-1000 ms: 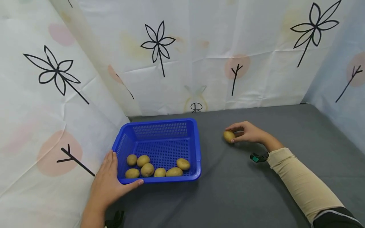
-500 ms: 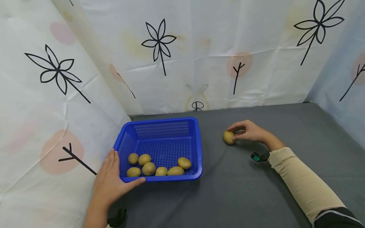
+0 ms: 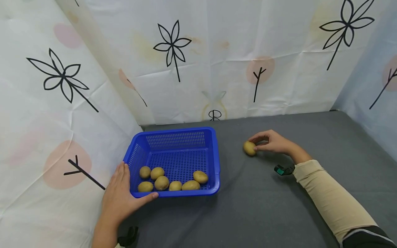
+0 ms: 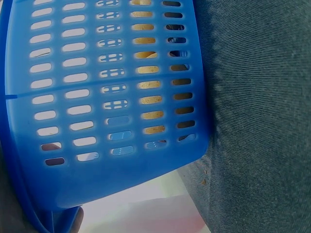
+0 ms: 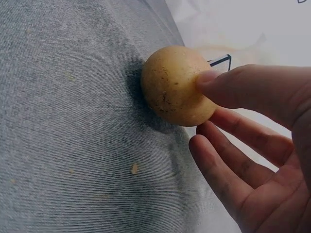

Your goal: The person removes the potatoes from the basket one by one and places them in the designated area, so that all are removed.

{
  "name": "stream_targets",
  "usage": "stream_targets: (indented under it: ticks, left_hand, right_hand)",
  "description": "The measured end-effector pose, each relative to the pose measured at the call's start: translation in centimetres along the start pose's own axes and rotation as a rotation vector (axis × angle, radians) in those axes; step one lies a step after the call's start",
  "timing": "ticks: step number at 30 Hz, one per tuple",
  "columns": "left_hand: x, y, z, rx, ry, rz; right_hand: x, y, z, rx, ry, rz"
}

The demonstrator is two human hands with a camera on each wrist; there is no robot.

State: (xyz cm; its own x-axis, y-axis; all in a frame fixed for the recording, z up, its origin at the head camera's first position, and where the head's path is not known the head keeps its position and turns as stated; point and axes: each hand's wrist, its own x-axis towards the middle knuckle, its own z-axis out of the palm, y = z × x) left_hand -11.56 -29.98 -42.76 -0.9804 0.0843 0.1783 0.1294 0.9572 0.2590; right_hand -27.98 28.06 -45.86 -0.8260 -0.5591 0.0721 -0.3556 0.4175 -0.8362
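In the head view a blue plastic basket stands on the grey surface with several potatoes gathered along its near side. My left hand lies against the basket's near left corner, its fingers straight along the left rim and its thumb stretched along the front rim. The left wrist view is filled by the basket's slotted side wall, and potatoes show through the slots. Right of the basket, my right hand pinches a single potato between thumb and fingers. That potato appears close to the cloth in the right wrist view; contact is unclear.
A grey cloth covers the surface. White printed curtains close off the back and both sides, the left one near the basket. A black band with a green part is at the right wrist. Small crumbs lie on the cloth.
The right hand and its potato shift very slightly. My left hand and the basket stay together; the whole view moves a little with the head.
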Motion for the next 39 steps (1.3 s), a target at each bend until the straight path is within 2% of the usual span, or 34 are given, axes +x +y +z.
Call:
stream_targets:
  ticks: [5,10,16,22,30,39]
  left_hand:
    - [0.0,0.1,-0.3,-0.009,-0.004,-0.006]
    - [-0.1,0.2,-0.5,-0.006,-0.008,-0.016]
    - [-0.3,0.1,-0.6,-0.002,-0.014,-0.025]
    - [-0.2,0.1,-0.4,-0.010,-0.002,-0.020]
    - [-0.1,-0.1,-0.2,0.000,0.009,-0.016]
    - [-0.2,0.0,-0.2,0.000,0.011,-0.016]
  right_hand:
    - [0.4,-0.9,-0.5,-0.015,0.009,0.009]
    - [1.4,-2.7,-1.0,-0.028,0.014,-0.012]
    - [3.9,-5.4,-1.3,-0.022,-0.021,-0.057]
    - [6.9,-8.4,-1.0,0.000,-0.070,-0.061]
    - [10.2,-12.4,0.0,0.059,-0.094,-0.128]
    - [13.9,-15.2,2.5,0.095,-0.146,-0.192]
